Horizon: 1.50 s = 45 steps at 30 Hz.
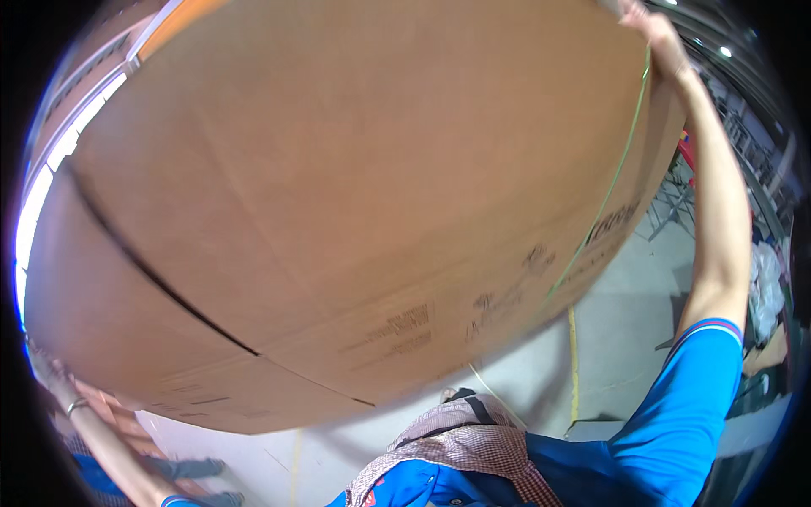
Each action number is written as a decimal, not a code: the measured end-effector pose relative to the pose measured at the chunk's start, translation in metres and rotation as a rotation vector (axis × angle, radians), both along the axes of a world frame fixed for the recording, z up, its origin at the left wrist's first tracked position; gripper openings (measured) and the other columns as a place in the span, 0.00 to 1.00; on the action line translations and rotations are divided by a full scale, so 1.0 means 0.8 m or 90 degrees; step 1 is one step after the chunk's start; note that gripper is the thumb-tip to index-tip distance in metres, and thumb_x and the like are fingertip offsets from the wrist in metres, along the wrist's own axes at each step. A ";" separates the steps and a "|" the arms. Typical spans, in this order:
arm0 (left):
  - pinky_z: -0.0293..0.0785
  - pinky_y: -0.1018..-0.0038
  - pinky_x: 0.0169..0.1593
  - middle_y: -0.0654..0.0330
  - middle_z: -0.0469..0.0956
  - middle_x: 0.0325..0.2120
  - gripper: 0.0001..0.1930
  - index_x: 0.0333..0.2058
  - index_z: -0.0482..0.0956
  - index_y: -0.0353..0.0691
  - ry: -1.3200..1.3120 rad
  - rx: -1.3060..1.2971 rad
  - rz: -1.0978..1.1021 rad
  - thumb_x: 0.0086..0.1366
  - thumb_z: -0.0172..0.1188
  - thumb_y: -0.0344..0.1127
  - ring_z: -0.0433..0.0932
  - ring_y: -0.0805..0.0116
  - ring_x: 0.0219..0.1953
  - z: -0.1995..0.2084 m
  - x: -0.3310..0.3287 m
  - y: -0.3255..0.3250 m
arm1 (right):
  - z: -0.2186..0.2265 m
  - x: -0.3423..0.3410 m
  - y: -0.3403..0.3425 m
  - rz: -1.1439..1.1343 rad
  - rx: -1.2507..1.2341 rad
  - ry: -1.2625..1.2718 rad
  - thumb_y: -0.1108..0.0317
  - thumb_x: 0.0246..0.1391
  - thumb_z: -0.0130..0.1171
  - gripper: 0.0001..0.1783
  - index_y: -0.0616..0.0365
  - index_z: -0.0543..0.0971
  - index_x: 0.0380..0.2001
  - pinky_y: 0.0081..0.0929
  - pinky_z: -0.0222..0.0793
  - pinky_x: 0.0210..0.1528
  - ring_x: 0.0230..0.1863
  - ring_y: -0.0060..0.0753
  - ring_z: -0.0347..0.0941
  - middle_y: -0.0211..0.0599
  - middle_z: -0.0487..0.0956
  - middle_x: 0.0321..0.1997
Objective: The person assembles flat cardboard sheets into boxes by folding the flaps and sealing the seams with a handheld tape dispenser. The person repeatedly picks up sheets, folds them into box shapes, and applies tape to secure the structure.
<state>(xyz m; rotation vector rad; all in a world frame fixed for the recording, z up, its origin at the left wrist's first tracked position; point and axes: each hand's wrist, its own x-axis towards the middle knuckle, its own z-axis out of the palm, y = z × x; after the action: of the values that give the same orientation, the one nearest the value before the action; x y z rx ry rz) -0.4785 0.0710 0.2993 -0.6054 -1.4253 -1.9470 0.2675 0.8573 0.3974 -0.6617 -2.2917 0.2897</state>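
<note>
The right hand holds the carton at its upper right edge, fingers bent over it. The left hand is at the lower left edge; it is blurred, and I cannot tell how far its fingers close. Raised in front of the person, the brown carton fills most of the view, its lower edge sloping up to the right. A green cord runs down its right part, near dark print; a dark line crosses its left part. Below are a checked apron and a blue shirt, then the pale floor with a yellow line. Another person's legs show by the left forearm; a plastic bag lies at far right.
</note>
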 end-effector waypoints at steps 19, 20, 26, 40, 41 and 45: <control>0.67 0.63 0.56 0.52 0.72 0.51 0.36 0.50 0.71 0.30 -0.422 0.185 0.120 0.68 0.36 0.62 0.73 0.57 0.50 -0.495 0.093 0.166 | -0.552 -0.200 0.068 -0.012 0.191 0.043 0.65 0.49 0.58 0.08 0.58 0.79 0.25 0.32 0.56 0.45 0.40 0.37 0.76 0.35 0.81 0.31; 0.67 0.63 0.55 0.53 0.73 0.51 0.35 0.49 0.72 0.30 -0.428 0.196 0.118 0.68 0.36 0.62 0.73 0.57 0.50 -0.526 0.086 0.176 | -0.576 -0.217 0.088 -0.013 0.189 0.049 0.65 0.49 0.58 0.08 0.58 0.80 0.26 0.32 0.56 0.45 0.40 0.37 0.76 0.36 0.81 0.31; 0.65 0.62 0.55 0.55 0.74 0.48 0.22 0.48 0.74 0.34 -0.540 -0.251 0.395 0.65 0.57 0.46 0.72 0.60 0.50 -0.679 0.047 0.191 | -0.820 -0.336 0.146 -0.025 0.090 -0.065 0.59 0.50 0.58 0.13 0.57 0.80 0.31 0.37 0.56 0.53 0.45 0.40 0.73 0.37 0.80 0.36; 0.45 0.42 0.66 0.49 0.45 0.69 0.43 0.69 0.48 0.53 0.032 -1.291 0.013 0.61 0.57 0.58 0.44 0.45 0.70 -0.697 0.095 0.671 | -0.892 -0.380 0.026 -0.095 -0.075 0.081 0.65 0.48 0.60 0.11 0.54 0.75 0.35 0.42 0.68 0.40 0.40 0.43 0.73 0.38 0.75 0.40; 0.48 0.43 0.65 0.48 0.47 0.69 0.43 0.69 0.48 0.54 0.026 -1.280 0.022 0.61 0.53 0.64 0.44 0.44 0.70 -0.710 0.061 0.653 | -0.902 -0.358 -0.022 -0.063 -0.147 0.065 0.64 0.49 0.60 0.11 0.54 0.75 0.36 0.44 0.68 0.42 0.42 0.44 0.73 0.38 0.75 0.42; 0.60 0.51 0.62 0.40 0.61 0.60 0.45 0.67 0.51 0.40 0.263 -1.213 0.045 0.56 0.67 0.45 0.61 0.45 0.61 -0.755 -0.027 0.607 | -0.863 -0.215 -0.163 -0.178 -0.230 -0.046 0.64 0.47 0.62 0.16 0.56 0.75 0.40 0.44 0.68 0.50 0.50 0.47 0.70 0.41 0.74 0.48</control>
<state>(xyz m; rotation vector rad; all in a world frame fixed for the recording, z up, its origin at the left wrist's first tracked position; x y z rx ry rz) -0.4999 0.5567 -0.3049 -1.4758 -2.5086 0.2154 0.0952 0.7272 -0.2928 -1.1789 -2.1967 0.5591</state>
